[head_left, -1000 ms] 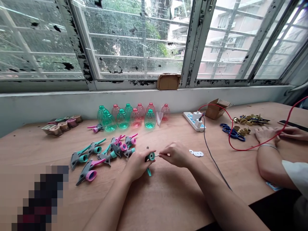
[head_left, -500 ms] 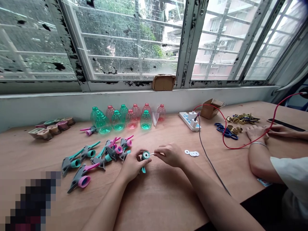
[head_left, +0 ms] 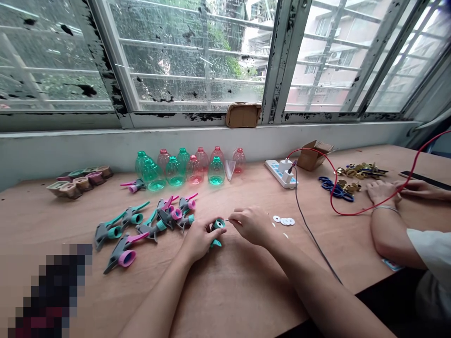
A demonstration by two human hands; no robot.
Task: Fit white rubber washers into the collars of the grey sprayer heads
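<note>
My left hand (head_left: 201,238) is closed around a spray trigger head (head_left: 219,224) with a teal collar, its round opening facing me and a pale ring inside. The teal lever sticks out below my fingers. Pinched in my right hand (head_left: 252,225) is a thin pale stick (head_left: 226,219), pointing left at the collar; its kind is unclear, and most of it is hidden by my fingers. Flat white washers (head_left: 286,221) lie right of my right hand, with small white slivers (head_left: 285,235) nearby. More grey spray trigger heads (head_left: 121,253), with pink or teal parts, lie to the left.
Green and pink clear bottles (head_left: 175,172) stand along the wall. Beyond the washers are a power strip (head_left: 278,173), a grey cable (head_left: 306,225), a red cable (head_left: 333,188), blue-handled scissors (head_left: 336,190) and brass parts (head_left: 362,171). Another person's hands (head_left: 382,192) rest at right.
The view has shifted slightly. My right fingers sit nearer the collar, and less of the stick shows. Small white slivers now appear near the washers. My left hand keeps hold of the trigger head.
</note>
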